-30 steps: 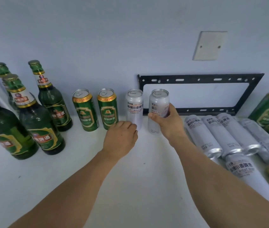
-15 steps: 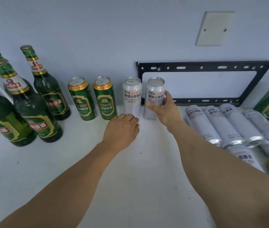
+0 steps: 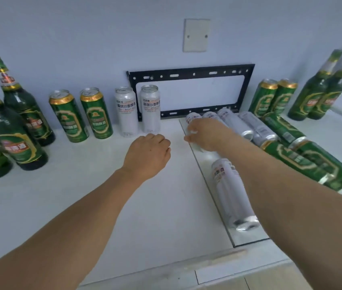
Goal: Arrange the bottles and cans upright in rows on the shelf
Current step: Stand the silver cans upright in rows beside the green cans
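On the white shelf (image 3: 161, 206), two white cans (image 3: 150, 109) stand upright against the wall, right of two upright green cans (image 3: 68, 116) and several green bottles (image 3: 27, 114). My left hand (image 3: 147, 155) rests in front of the white cans as a loose fist, holding nothing. My right hand (image 3: 205, 135) lies on the leftmost lying white can (image 3: 194, 118), fingers curled over it. More white cans (image 3: 235, 122) lie to its right, and another white can (image 3: 231, 191) lies nearer me. Lying green cans (image 3: 304, 162) sit further right.
A black metal bracket (image 3: 191, 74) leans on the wall behind the cans, below a blank wall plate (image 3: 196, 35). Upright green cans (image 3: 263, 97) and green bottles (image 3: 312, 97) stand at the back right. A glass sheet (image 3: 247, 237) lies under the fallen cans.
My right hand let go of the second upright white can, which stays standing, and moved right onto a lying white can. The view turned right; my left hand stayed put.
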